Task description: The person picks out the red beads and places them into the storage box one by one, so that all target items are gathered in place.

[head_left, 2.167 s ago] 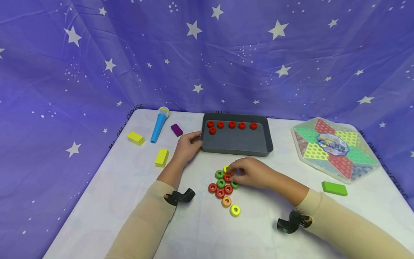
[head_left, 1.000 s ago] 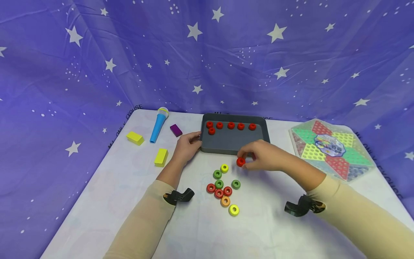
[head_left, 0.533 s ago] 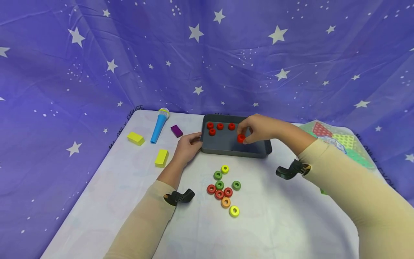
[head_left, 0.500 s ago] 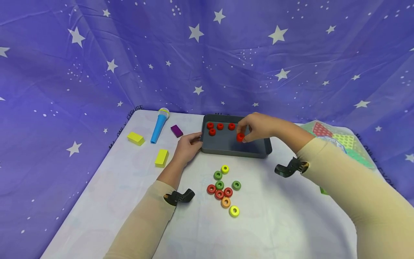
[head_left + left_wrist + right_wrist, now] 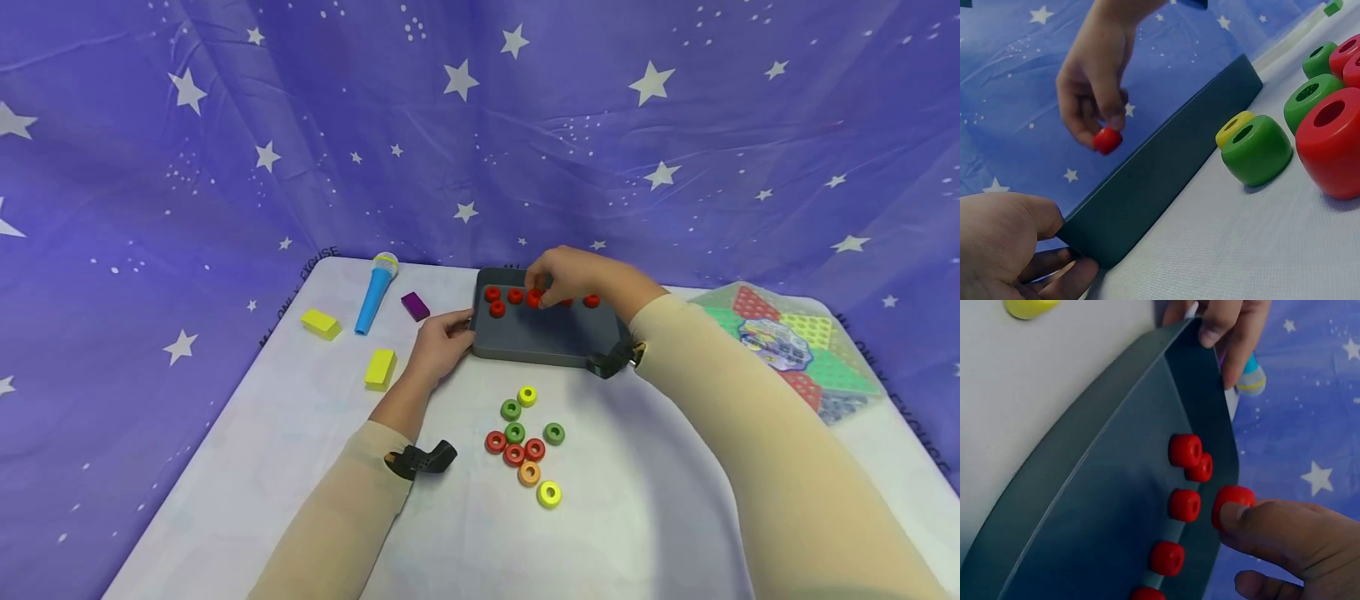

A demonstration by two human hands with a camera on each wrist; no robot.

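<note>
My left hand grips the left end of a dark grey tray; in the right wrist view its thumb laps over the rim. My right hand pinches a red bead between thumb and fingers, held above the tray's back part. The bead is barrel-shaped with a hole through it. Several red beads stand inside the tray along its back wall, one set a little forward at the left; the right hand partly hides some in the head view. Loose red, green, yellow and orange beads lie in front of the tray.
At the left lie a toy microphone, a purple block and two yellow blocks. A hexagonal Chinese checkers box sits at the right, partly behind the right sleeve. A star-patterned purple cloth hangs behind the table.
My right hand took a red bead from the loose group, carried it up over the tray, then moved left and farther back. My left hand has stayed at the tray's left end.
</note>
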